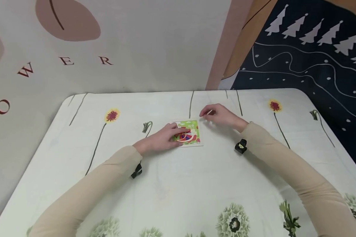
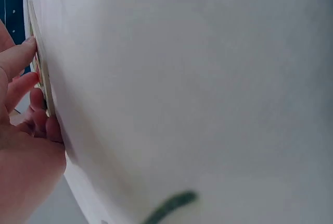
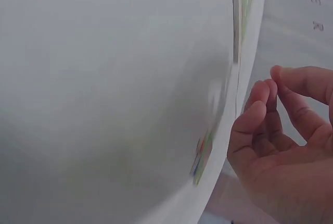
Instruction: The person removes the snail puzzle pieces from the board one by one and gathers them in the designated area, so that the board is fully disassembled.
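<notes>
Cloth front: a dandelion print (image 1: 233, 220) is shown on the white tablecloth (image 1: 195, 184), nearest the wearer.
Sleeves: both forearms are covered in beige, the left sleeve (image 1: 106, 174) and the right sleeve (image 1: 293, 168) being angled inward.
Wrist gear: 1 black device is worn at each wrist, the left device (image 1: 137, 170) and the right device (image 1: 241, 146).
Left hand: the board's left side is gripped by the left hand (image 1: 161, 137), with the thumb set at the near edge, the index finger laid across the printed face and the other fingers bent at the edge.
Picture board: the square cartoon picture board (image 1: 192, 136) is placed flat on the cloth, between the 2 hands; no clear long axis is offered by its outline.
Bearing: the board is touched by the left hand, clearly the nearer; from the right hand it is found to the left and slightly toward the wearer.
Right hand: the right hand (image 1: 221, 115) is held just beyond the board's far right corner, apart from it; its fingers are loosely curved, thumb near fingertips, and nothing is seen to be held.
Far cloth: a red-and-yellow flower print (image 1: 275, 105) is shown at right.
Backdrop: a navy hanging (image 1: 299, 59) is patterned with white trees.
</notes>
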The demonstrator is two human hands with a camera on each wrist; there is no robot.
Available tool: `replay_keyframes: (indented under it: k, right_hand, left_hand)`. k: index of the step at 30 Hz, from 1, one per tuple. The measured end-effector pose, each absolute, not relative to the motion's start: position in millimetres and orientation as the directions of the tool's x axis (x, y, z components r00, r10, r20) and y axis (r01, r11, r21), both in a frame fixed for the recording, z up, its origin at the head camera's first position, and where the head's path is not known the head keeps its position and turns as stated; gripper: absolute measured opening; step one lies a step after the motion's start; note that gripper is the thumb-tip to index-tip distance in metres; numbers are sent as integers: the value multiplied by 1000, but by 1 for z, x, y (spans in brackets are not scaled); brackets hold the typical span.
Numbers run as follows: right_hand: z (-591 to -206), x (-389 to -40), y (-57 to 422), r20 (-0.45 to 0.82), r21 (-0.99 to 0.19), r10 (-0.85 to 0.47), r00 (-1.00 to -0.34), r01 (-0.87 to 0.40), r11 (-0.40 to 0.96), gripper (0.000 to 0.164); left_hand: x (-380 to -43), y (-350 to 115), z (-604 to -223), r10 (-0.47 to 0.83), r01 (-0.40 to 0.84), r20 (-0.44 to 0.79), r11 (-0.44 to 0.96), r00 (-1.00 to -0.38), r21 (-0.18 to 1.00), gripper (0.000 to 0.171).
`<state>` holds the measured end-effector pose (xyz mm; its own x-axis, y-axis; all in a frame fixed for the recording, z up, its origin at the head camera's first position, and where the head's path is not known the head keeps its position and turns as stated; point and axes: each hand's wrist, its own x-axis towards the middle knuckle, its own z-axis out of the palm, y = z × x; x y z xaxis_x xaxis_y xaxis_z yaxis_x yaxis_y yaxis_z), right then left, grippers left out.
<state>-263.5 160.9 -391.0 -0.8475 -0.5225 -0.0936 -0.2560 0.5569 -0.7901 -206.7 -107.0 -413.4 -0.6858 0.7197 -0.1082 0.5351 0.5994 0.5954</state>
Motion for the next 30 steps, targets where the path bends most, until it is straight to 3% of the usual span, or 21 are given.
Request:
replay_keyframes:
  k: [7, 18, 30]
  right_hand:
    - [-394, -259, 137, -93, -771, -606, -790, -327, 546, 17]
    - [-399, -261, 106, -110, -730, -700, -705, -421, 539, 20]
    - [-398, -268, 104, -202, -737, -715, -670, -377, 561, 28]
  left_hand:
    - [-210, -109, -416, 717, 474, -120, 567, -687, 673, 54]
    - [-210, -110, -416, 734, 482, -82, 521, -674, 704, 50]
    - [-215, -106, -409, 746, 499, -165, 576, -645, 647, 56]
